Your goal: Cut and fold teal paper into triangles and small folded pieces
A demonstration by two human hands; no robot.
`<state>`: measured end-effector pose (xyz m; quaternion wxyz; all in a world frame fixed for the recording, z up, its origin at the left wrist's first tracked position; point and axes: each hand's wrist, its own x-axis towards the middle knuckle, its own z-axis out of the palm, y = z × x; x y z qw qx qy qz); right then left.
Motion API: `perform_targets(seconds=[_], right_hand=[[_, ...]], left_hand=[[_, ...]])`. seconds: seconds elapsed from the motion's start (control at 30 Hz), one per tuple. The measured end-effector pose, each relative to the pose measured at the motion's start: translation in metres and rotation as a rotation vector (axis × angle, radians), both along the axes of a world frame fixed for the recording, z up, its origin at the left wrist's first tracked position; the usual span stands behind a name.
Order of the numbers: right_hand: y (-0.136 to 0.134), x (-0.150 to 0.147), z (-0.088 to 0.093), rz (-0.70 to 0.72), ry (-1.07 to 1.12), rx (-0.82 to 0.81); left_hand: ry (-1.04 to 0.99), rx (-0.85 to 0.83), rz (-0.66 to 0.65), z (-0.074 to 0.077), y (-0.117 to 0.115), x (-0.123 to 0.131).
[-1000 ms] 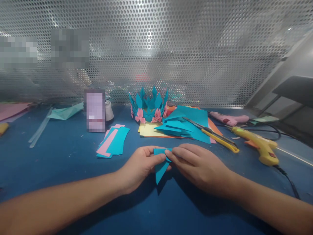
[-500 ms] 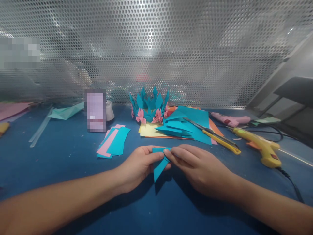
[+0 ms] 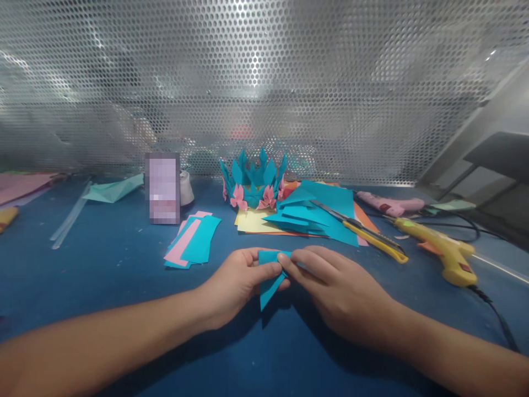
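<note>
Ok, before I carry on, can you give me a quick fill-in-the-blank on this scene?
1. The left hand and the ____ hand both grip the folded blue paper.
2. The small decorations around the base of the blue paper crown are coloured ____.
3. The glue gun nearer the right hand is coloured ____.

Missing words: right; pink; yellow.

Bare forearms (image 3: 124, 326), bare wrists (image 3: 199, 310), ringless fingers (image 3: 316, 263)

White glare streaks the perforated metal panel (image 3: 264, 94).
</note>
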<state>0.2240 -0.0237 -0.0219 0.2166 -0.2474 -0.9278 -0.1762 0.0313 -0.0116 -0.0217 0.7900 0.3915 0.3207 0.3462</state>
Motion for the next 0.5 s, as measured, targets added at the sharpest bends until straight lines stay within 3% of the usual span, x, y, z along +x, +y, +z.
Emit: perform_targets(seconds=[0.27,0.5], right_hand=[[0.0009,0.0013,-0.0013,0.0,0.095,-0.097],[0.004,0.0015,0.0018,-0.04,0.558,-0.55]], left_hand=[[0.034,-0.032,0.033,-0.0002,0.0009,0.0001],[0.073,0.01,0.04,0.0038,-0.0016,0.0009]])
